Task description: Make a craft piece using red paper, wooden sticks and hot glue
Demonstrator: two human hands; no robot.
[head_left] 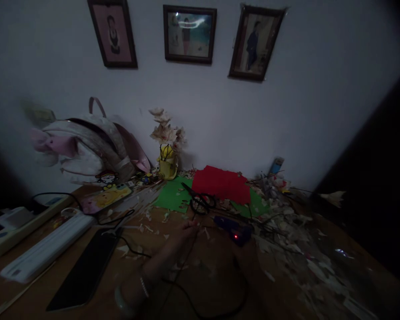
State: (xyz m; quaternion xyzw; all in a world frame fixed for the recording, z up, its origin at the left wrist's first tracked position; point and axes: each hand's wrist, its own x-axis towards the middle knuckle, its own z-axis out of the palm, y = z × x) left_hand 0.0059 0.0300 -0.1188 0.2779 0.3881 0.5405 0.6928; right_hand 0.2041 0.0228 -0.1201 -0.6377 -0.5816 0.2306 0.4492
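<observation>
My right hand (247, 255) is wrapped round a dark blue glue gun (227, 225), its small red light lit. The gun's nozzle points left, toward my left hand (186, 230). The left fingers are pinched on a thin dark stem (188, 252) that runs down toward me; the dim light blurs its upper end. Just beyond the hands lie black-handled scissors (202, 203), their blades pointing up and left. Under and behind them are a green sheet (172, 195) and a red sheet (222, 183).
Pale scraps (286, 235) cover the table's right side. At left lie a dark phone (86, 271), a white box (46, 249) and a power strip (23, 226). A backpack (90, 146) and a yellow pot of paper-like flowers (167, 169) stand by the wall. A black cable (186, 295) loops nearest me.
</observation>
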